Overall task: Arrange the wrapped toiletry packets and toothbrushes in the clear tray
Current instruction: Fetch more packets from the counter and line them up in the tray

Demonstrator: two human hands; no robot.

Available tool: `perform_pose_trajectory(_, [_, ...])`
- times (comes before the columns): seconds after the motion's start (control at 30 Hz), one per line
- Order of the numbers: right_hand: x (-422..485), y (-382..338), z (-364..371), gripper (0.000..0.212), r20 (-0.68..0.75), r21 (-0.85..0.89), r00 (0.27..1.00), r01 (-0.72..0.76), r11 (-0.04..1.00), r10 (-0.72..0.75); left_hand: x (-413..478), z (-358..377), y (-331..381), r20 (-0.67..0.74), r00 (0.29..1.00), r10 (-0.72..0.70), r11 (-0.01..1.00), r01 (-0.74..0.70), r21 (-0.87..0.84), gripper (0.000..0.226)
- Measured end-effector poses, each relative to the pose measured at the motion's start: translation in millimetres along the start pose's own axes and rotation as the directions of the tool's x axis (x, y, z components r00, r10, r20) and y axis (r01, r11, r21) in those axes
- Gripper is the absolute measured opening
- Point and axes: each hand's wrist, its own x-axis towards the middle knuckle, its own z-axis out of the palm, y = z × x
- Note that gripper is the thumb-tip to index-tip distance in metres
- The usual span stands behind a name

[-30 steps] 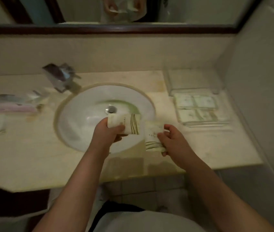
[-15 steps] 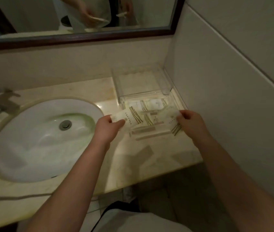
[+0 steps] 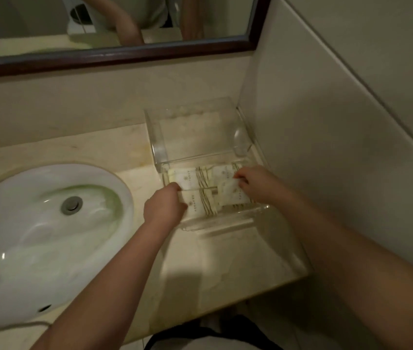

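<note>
A clear acrylic tray (image 3: 225, 223) sits on the counter in the corner beside the right wall. Several white wrapped packets with gold stripes lie in its front section. My left hand (image 3: 163, 207) grips the left end of one packet (image 3: 200, 204) at the tray's front left. My right hand (image 3: 258, 185) pinches another packet (image 3: 232, 195) at the tray's front right, lying over the packets below. A further packet (image 3: 190, 178) rests behind them. No toothbrushes are in view.
A white oval sink (image 3: 36, 236) with a metal drain fills the left. The tray's raised back section (image 3: 195, 132) holds nothing visible. A dark-framed mirror (image 3: 124, 54) runs above. The tiled wall (image 3: 339, 122) stands close on the right.
Both hands carried their packets from above the sink rightward to the tray and lowered them into its front section. The view swung right, and the faucet has left the frame.
</note>
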Motion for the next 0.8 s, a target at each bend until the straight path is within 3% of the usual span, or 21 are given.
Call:
perform_pose_trajectory(0.13, [8.4, -1.0, 4.9, 0.024, 0.099, -0.033, 0.995, 0.031, 0.999, -0.028, -4.1, 1.5, 2.6, -0.027, 0.999, 0.031, 0.987, -0.026, 0.158, 0.031])
perform_pose_trajectory(0.27, [11.5, -3.2, 11.9, 0.02, 0.054, -0.056, 0.998, 0.032, 0.998, -0.029, -9.1, 6.9, 0.6, -0.135, 0.987, 0.088, 0.962, -0.049, 0.27, 0.039])
perform_pose_trajectory(0.4, [11.2, -4.7, 17.8, 0.021, -0.018, -0.121, 1.0, 0.017, 0.992, -0.019, -16.2, 15.2, 2.2, -0.216, 0.93, 0.296, 0.924, -0.221, 0.313, 0.05])
perform_pose_trajectory(0.53, [9.6, -3.4, 17.9, 0.033, -0.099, -0.169, 0.995, -0.014, 0.986, -0.003, -24.0, 32.3, 2.0, 0.034, 0.886, 0.463, 0.847, -0.453, 0.28, 0.061])
perform_pose_trajectory(0.67, [2.7, -8.5, 24.1, 0.04, -0.239, -0.218, 0.968, 0.015, 0.976, -0.069, -32.8, 47.9, -4.4, 0.169, 0.888, 0.428, 0.837, -0.46, 0.296, 0.075])
perform_pose_trajectory(0.8, [-10.3, -16.4, 41.8, 0.038, -0.219, -0.136, 0.976, -0.027, 0.99, -0.003, -36.5, 53.2, -5.2, 0.183, 0.898, 0.4, 0.846, -0.439, 0.303, 0.078])
